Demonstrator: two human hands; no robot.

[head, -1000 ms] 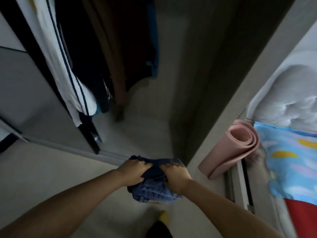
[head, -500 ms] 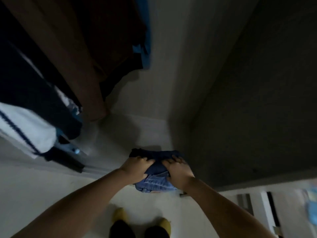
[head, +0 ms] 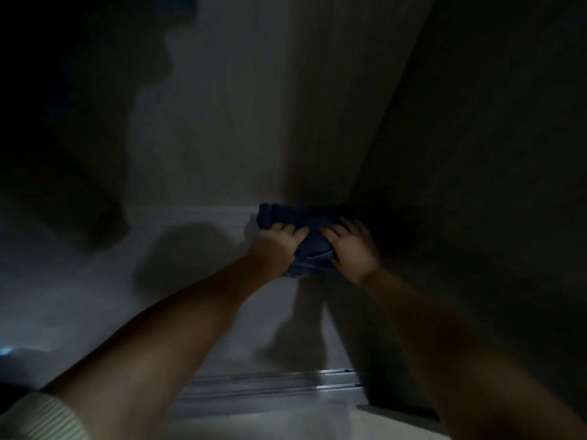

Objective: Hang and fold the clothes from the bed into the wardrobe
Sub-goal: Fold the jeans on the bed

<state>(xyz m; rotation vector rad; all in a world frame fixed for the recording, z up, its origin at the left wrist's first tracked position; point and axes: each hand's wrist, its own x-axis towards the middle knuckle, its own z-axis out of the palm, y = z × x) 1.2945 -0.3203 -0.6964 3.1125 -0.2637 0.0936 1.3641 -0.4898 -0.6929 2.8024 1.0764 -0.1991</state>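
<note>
The view is dark, deep inside the wardrobe. A folded blue denim garment (head: 313, 241) lies low in the back right corner, against the back wall and the dark right side panel. My left hand (head: 278, 246) grips its left side with curled fingers. My right hand (head: 351, 246) grips its right side the same way. Both arms are stretched far forward. Whether the garment rests fully on the wardrobe floor (head: 197, 312) is unclear in the shadow.
Dark hanging clothes (head: 73, 138) fill the upper left above the pale wardrobe floor. The right side panel (head: 476, 185) rises close beside my right arm. A metal sliding-door track (head: 270, 384) runs across the front edge below my arms.
I have leaned in and reached forward: the denim bundle went from above the room floor at the wardrobe opening to the back right corner. Both hands have kept their grip.
</note>
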